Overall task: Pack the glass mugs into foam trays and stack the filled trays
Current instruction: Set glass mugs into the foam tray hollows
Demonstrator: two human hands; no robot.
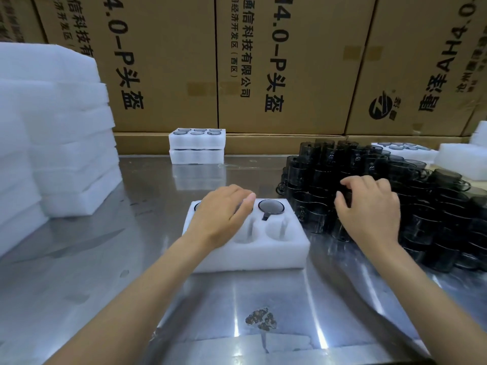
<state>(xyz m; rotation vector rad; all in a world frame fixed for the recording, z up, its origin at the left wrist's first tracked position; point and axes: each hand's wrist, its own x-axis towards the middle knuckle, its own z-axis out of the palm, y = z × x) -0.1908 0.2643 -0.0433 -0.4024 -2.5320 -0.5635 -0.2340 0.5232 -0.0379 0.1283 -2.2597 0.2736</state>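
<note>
A white foam tray [253,255] lies on the steel table in front of me. A dark glass mug [271,207] sits in its far right pocket, and the two near right pockets are hollow. My left hand [221,214] lies over the tray's left and middle far pockets, fingers fairly straight, hiding what is under it. To the right, a big pile of dark glass mugs [395,196] covers the table. My right hand [369,206] reaches into that pile with fingers curled around a mug on its near left side.
Two filled foam trays [197,146] are stacked at the table's back. A tall stack of foam trays [60,133] stands at left. More foam pieces [463,159] lie far right. Cardboard boxes [263,64] wall off the back. A stain [261,318] marks the near table.
</note>
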